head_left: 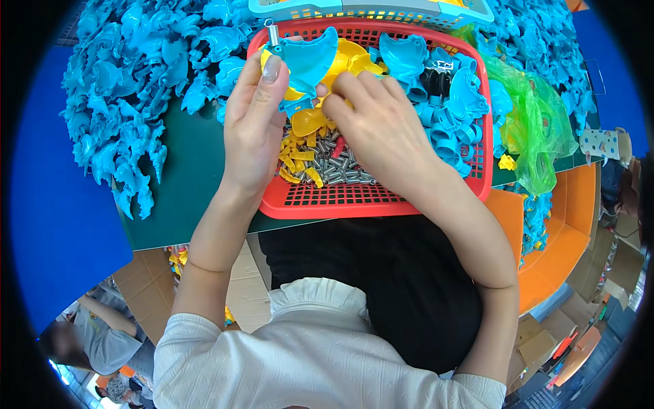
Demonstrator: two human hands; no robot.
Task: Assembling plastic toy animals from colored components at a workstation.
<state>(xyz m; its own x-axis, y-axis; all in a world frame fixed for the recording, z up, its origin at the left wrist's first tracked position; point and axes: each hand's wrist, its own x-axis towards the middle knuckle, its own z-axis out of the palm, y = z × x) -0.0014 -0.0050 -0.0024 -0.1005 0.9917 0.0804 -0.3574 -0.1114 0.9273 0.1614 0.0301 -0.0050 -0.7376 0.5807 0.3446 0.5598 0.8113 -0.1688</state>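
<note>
My left hand [255,116] grips a blue curved plastic shell piece [310,61] over the red basket [375,209]. A small metal spring [273,33] stands upright at the piece's upper left, above my thumb. Some yellow plastic shows against the blue piece. Just right of it is my right hand [385,126], its fingers bent and drawn together; their tips are partly hidden, so what they hold cannot be made out. Beneath my hands lie small yellow parts [296,153], metal springs [340,170] and a yellow shell piece [310,121].
Blue shell pieces [116,88] are heaped on the dark green table [184,177] at the left and far right. More blue parts [446,136] fill the basket's right side. Behind stands a light blue basket [381,8]. A green plastic bag [538,123] and an orange bin [569,218] are at right.
</note>
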